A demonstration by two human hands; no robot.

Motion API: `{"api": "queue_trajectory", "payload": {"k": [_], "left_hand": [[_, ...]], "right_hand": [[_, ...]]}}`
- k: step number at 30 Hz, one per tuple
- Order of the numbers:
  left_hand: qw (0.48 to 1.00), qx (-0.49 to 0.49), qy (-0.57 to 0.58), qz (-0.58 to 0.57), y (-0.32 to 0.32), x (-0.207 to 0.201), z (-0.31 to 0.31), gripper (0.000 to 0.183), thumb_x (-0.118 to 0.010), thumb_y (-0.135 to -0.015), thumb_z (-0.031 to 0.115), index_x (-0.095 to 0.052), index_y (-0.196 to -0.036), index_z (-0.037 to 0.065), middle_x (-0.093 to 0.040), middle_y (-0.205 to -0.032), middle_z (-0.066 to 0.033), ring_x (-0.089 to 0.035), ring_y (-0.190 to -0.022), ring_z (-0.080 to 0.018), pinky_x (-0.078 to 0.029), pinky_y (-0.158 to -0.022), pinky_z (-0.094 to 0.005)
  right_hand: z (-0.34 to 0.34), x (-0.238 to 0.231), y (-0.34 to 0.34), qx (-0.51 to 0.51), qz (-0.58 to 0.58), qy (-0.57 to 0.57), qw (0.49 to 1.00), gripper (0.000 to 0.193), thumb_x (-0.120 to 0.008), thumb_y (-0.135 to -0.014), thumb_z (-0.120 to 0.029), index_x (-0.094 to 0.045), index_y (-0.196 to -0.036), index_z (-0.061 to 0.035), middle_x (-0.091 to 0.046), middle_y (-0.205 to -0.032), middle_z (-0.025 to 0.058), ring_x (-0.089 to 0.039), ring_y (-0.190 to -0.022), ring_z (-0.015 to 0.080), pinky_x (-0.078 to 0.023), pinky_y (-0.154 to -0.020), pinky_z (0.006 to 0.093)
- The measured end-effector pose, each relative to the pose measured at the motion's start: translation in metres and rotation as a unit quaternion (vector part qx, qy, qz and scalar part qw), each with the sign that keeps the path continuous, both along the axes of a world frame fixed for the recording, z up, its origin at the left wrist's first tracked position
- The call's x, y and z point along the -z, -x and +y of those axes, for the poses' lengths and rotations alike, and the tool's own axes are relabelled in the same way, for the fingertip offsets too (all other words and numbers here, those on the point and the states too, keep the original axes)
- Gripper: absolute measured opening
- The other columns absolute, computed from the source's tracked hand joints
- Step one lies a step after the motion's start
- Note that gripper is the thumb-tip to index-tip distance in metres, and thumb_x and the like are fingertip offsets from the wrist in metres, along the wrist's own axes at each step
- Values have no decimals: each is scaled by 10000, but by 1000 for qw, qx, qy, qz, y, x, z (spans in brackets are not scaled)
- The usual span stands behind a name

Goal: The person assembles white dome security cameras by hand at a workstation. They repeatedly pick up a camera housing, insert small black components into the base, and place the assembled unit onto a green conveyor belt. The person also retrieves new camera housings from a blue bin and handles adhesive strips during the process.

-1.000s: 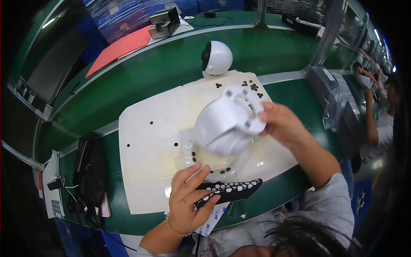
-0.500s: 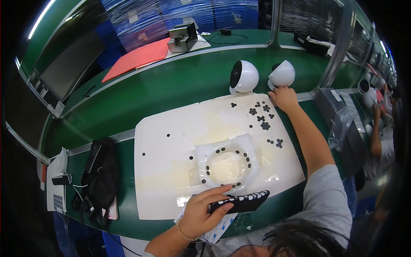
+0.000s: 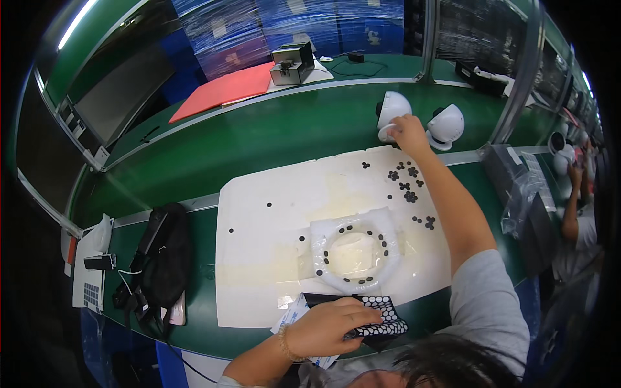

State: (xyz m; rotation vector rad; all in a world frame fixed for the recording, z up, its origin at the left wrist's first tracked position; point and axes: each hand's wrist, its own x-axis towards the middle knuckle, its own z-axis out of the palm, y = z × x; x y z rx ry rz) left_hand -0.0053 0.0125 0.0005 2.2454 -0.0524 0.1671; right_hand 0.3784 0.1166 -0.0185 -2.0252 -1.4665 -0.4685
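Observation:
My right hand (image 3: 409, 133) is closed on the base of a round white camera (image 3: 396, 106) with a dark face, at the back of the bench. A second white camera (image 3: 447, 123) stands on its round base just to the right of it. Near the front edge my left hand (image 3: 336, 323) lies over a black sheet (image 3: 390, 317) with rows of white dots, its fingers curled onto it. Partly under that hand is a white printed backing sheet (image 3: 294, 313). Beyond it a white foam ring (image 3: 320, 242) carries several small black pads around its opening.
The foam ring sits on a large white board (image 3: 259, 258) with clusters of black pads (image 3: 410, 196) at its far right. A black bag (image 3: 169, 258) lies at left. A grey box (image 3: 504, 161) and clear plastic are at right, near another person's arm (image 3: 573, 200).
My right hand has gone from the right camera to the left one, which now leans and has turned. My left hand has lowered the dotted sheet, showing more of its dots.

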Motion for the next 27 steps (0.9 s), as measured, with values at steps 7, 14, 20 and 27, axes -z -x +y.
{"api": "queue_trajectory", "payload": {"k": [7,14,20,27], "left_hand": [[1000,3,18,3,3,0,-3,371,-610,-699,99,-587,-1069,99,-594,-905,-86,-560,-824,-250,-468,-732,-333],[997,-2,36,-72,8,-6,-3,353,-606,-698,104,-578,-1047,59,-589,-850,-99,-557,-782,-268,-465,-701,-347],[967,-191,129,-111,10,-18,-4,244,-629,-711,11,-629,-955,13,-600,-765,-109,-568,-685,-201,-445,-637,-275],[886,-334,278,-165,12,-16,-9,162,-618,-752,-8,-604,-910,-42,-602,-818,-107,-555,-733,-137,-441,-655,-251]], "right_hand": [[-77,-64,84,-206,458,-55,863,270,-611,-807,-235,-573,-936,-1,-585,-777,51,-548,-674,123,-440,-619,250],[-141,-52,161,-285,639,97,708,212,-574,-849,-177,-502,-931,5,-587,-732,36,-545,-610,67,-425,-531,196],[-168,-41,151,-288,330,-11,899,361,-654,-785,-216,-499,-1050,-28,-578,-881,74,-554,-767,134,-441,-650,272],[-195,-60,163,-440,245,64,861,456,-713,-708,-226,-530,-1096,-71,-590,-930,73,-592,-810,200,-464,-709,313]]}}
